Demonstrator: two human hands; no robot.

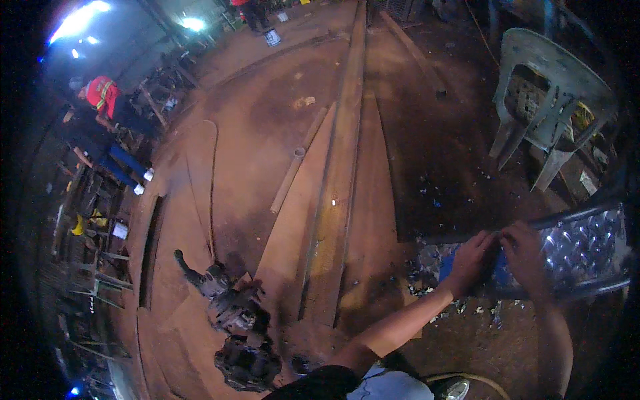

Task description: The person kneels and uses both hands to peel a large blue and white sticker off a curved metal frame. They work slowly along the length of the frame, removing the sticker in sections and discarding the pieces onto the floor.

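My left hand and my right hand are close together at the lower right. Both have curled fingers near the far edge of a shiny metal panel with a raised tread pattern. A dark tube rim runs along the panel's near side. Blue film or sheet shows beside my left hand, and more blue lies in the gap between my hands. My fingers hide whatever they pinch. Small blue and white scraps lie around the panel's left end.
A worn plastic chair stands at the far right. Long steel beams and a pipe lie on the dusty floor. Greasy machine parts sit left of me, near a hose. Two people stand at the far left.
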